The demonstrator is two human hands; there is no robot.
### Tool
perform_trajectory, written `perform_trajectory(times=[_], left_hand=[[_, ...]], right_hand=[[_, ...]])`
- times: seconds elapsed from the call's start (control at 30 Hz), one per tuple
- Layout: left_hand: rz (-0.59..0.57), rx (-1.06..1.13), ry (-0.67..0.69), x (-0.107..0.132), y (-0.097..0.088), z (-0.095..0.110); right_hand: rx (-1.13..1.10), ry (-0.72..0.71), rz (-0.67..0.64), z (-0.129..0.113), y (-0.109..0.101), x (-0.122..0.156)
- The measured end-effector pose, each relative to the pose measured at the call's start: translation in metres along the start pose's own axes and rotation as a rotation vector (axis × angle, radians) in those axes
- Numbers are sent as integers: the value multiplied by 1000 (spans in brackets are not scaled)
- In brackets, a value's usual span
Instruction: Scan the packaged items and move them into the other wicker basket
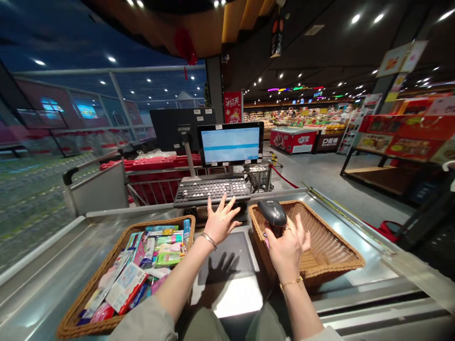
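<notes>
My left hand (221,221) is open with its fingers spread, just at the front edge of a black keyboard (209,188); I cannot tell whether the fingertips touch the keys. A black handheld barcode scanner (272,212) is gripped in my right hand (287,244), its head pointing up and away from me. That hand is over the left side of a brown wicker basket (330,241). Something small and pinkish shows beside the scanner, partly hidden. To the left, a second wicker basket (122,227) is filled with packaged toothbrushes (169,258) and other small packs.
Behind the keyboard stands a lit monitor (231,144), with a second dark screen (174,128) turned away. A grey pad (229,258) lies between the baskets on the metal counter (28,303). Shopping carts (156,180) stand beyond, and stacked red boxes (401,130) are at right.
</notes>
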State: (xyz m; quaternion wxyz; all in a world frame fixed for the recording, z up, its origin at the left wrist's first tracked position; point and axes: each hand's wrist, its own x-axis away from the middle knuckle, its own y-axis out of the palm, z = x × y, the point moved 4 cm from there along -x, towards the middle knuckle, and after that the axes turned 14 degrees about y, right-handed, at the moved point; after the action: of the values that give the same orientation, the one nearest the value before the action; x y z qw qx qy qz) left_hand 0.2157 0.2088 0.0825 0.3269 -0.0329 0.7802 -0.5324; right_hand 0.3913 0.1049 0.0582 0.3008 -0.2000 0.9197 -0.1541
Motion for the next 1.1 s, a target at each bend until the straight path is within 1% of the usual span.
perform_trajectory(times=[0.3,0.43,0.67,0.83,1.1], left_hand=[[-24,-21,-138,58,-10,-24],[-39,-29,-191,83,-13,-35],[-79,-60,-272,126,-23,-53],[-110,-69,-341,155,-26,-69],[-179,-107,-426,189,-32,-89]], right_hand=[[-19,-148,-170,-27,34,36],[-22,-205,-222,-37,47,51],[-34,-237,-315,-55,65,72],[-53,-225,-382,-66,74,87],[-47,-264,-428,-75,87,101]])
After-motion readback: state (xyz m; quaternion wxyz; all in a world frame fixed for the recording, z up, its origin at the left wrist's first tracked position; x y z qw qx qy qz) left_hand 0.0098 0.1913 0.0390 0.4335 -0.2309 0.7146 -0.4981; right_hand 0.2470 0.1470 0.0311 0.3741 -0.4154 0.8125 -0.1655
